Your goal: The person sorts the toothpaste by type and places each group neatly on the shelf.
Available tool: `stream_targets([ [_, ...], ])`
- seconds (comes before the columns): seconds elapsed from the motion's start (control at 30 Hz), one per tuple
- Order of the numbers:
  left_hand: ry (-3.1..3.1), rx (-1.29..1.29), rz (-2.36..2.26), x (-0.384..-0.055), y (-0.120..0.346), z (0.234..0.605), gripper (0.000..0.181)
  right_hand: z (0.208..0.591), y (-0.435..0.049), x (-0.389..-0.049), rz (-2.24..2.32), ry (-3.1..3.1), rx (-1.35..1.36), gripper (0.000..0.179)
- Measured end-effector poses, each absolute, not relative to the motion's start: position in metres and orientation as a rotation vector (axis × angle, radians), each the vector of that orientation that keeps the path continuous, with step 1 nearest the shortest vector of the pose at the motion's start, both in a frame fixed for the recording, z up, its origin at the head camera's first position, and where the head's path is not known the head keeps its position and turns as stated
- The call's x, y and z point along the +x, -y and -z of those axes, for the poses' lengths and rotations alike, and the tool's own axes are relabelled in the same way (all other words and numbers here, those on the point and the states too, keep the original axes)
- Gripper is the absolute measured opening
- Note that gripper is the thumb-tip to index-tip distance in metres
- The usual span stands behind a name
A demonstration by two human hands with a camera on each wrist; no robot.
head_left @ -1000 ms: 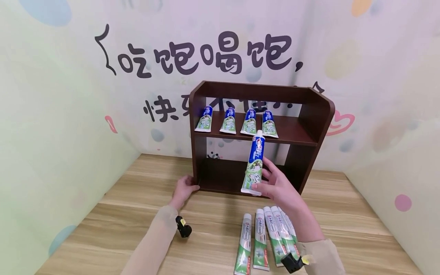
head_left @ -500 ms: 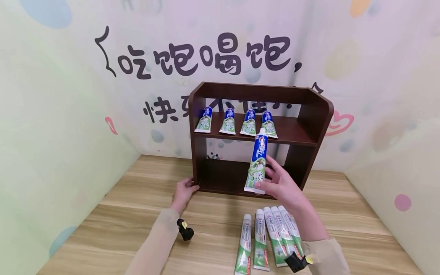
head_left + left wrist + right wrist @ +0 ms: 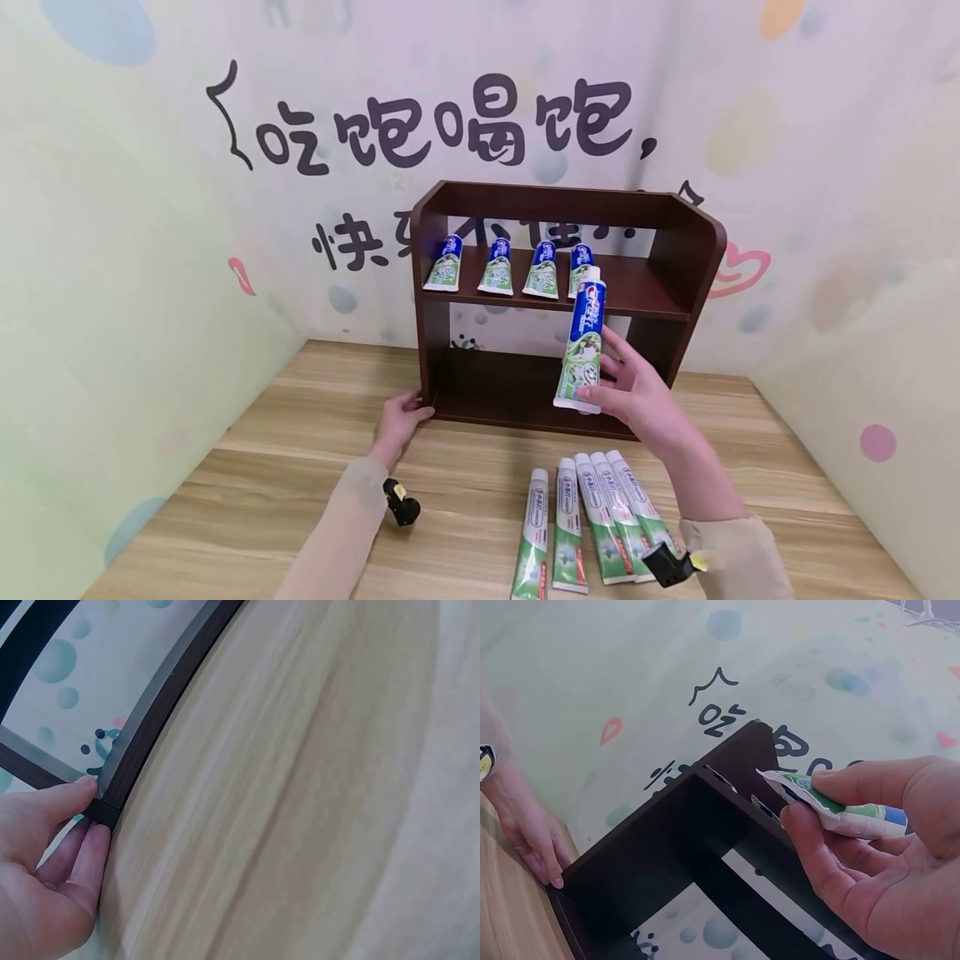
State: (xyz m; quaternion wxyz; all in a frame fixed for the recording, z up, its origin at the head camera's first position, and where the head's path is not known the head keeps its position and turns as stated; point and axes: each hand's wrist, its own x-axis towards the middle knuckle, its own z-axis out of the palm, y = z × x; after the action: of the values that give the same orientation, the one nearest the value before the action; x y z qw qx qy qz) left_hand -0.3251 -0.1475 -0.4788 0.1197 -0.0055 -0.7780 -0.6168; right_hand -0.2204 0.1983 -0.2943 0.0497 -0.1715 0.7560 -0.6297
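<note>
My right hand (image 3: 637, 400) holds a blue-and-green toothpaste tube (image 3: 582, 346) by its flat lower end, thumb in front and fingers behind. The tube's white cap points up, in front of the upper board of a dark brown shelf (image 3: 555, 423). In the right wrist view the tube (image 3: 826, 801) is pinched between thumb and fingers, seen from its crimped end. My left hand (image 3: 399, 425) grips the shelf's lower left front corner; in the left wrist view thumb and fingers lie on either side of that corner (image 3: 105, 812). Several similar tubes (image 3: 497, 268) lean in a row on the upper board.
Several white-and-green toothpaste tubes (image 3: 568, 525) lie on the wooden table (image 3: 247, 492) before the shelf, some overlapping at the right. Behind stands a printed fabric wall (image 3: 172, 250) with black lettering, with side walls at left and right.
My right hand has carried the toothpaste tube to the right and slightly up, so it now overlaps the rightmost tube on the shelf. The left hand keeps its hold on the corner.
</note>
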Motion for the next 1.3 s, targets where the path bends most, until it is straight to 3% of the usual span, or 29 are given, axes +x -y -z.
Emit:
stream_targets([
  [0.57, 2.364, 0.092, 1.734, -0.324, 0.143, 0.475, 0.048, 0.267, -0.221, -0.226, 1.839, -2.425, -0.481, 0.098],
  [1.3, 2.363, 0.129, 1.752, -0.326, 0.143, 0.476, 0.049, 0.256, -0.249, -0.244, 1.801, -2.610, -0.340, 0.092],
])
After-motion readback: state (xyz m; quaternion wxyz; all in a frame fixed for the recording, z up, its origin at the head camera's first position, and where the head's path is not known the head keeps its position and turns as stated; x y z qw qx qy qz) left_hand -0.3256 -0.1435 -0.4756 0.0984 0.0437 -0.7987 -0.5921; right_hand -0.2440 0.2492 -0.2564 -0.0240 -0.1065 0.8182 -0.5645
